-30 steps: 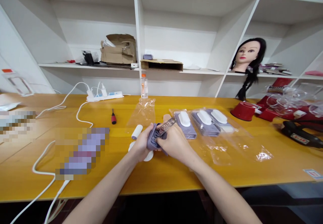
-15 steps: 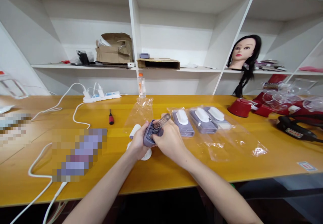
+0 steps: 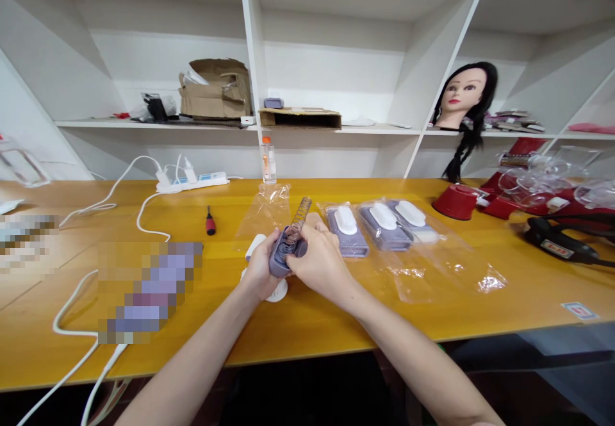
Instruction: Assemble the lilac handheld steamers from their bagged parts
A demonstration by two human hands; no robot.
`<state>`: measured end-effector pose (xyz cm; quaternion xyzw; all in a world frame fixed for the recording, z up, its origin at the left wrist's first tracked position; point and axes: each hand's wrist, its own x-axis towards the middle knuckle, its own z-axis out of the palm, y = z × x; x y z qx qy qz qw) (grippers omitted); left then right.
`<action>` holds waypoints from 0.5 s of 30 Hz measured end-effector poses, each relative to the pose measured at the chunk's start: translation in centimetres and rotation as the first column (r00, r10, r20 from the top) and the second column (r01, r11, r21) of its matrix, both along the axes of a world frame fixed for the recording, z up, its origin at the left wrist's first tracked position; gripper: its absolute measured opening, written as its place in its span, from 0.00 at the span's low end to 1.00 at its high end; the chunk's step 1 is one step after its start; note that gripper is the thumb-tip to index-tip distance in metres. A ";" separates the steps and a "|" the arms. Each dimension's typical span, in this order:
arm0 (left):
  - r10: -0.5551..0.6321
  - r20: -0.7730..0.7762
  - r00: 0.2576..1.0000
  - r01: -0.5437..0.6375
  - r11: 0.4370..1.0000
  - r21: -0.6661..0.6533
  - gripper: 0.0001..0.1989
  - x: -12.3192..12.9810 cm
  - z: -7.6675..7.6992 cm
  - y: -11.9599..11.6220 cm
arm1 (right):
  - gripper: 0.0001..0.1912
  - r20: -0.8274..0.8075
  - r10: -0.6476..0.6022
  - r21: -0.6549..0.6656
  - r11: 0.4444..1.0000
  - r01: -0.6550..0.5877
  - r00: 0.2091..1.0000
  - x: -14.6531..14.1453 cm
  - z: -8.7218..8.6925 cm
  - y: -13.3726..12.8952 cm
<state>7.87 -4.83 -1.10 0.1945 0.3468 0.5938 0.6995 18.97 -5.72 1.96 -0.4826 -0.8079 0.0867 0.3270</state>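
Observation:
My left hand [image 3: 260, 271] is wrapped around a small purple-grey plastic housing [image 3: 278, 264], its open side facing up. A metal coil spring [image 3: 301, 214] sticks up out of the housing, leaning a little to the right. My right hand [image 3: 321, 256] is closed at the spring's lower end, with the thumb reaching into the housing. The other right fingertips are partly hidden behind the spring and housing. Under and beside my left hand lie a white round part [image 3: 277, 290] and a white, rounded piece [image 3: 256, 245], both partly covered.
Several bagged purple-grey devices with white oval tops [image 3: 346, 221] lie right of my hands. A red screwdriver [image 3: 210, 222], a clear bag [image 3: 269, 205] and a power strip [image 3: 202, 181] are to the left. Red machines [image 3: 456, 202] and a black-handled tool [image 3: 552, 240] stand far right.
The spring has swung to a more upright angle, its top moving left. Both hands keep hold in nearly the same place; the view has shifted slightly.

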 end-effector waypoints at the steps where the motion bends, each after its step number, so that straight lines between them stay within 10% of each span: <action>1: 0.021 0.002 1.000 -0.021 1.000 0.001 0.13 0.0 0.0 0.0 | 0.07 0.009 0.007 0.007 1.000 -0.007 1.000 0.0 0.0 0.0; 15: 0.077 -0.007 0.997 -0.077 0.997 0.031 0.12 0.1 0.2 0.0 | 0.07 0.079 -0.072 0.049 0.996 0.069 0.994 -0.3 0.1 -0.1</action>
